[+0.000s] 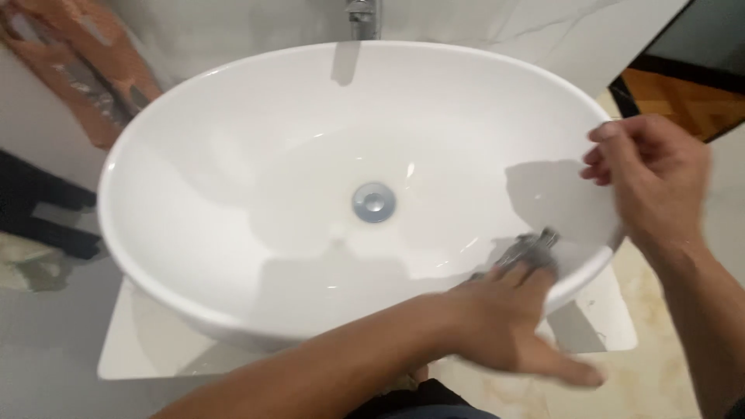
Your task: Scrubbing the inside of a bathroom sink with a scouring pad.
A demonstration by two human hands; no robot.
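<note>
Lying inside the near right wall of the white oval ceramic basin, a small grey crumpled cloth sits directly under the left hand, whose flattened fingers press it to the glaze. It looks blurred and bunched, with no clear long axis. The right hand pinches the basin rim just beside it, further off. The round metal drain lies well apart at centre.

Head camera looks steeply down, close over the basin

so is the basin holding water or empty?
Empty: the basin shows bare white bowl down to the uncovered metal drain, with no pooled water visible.
</note>
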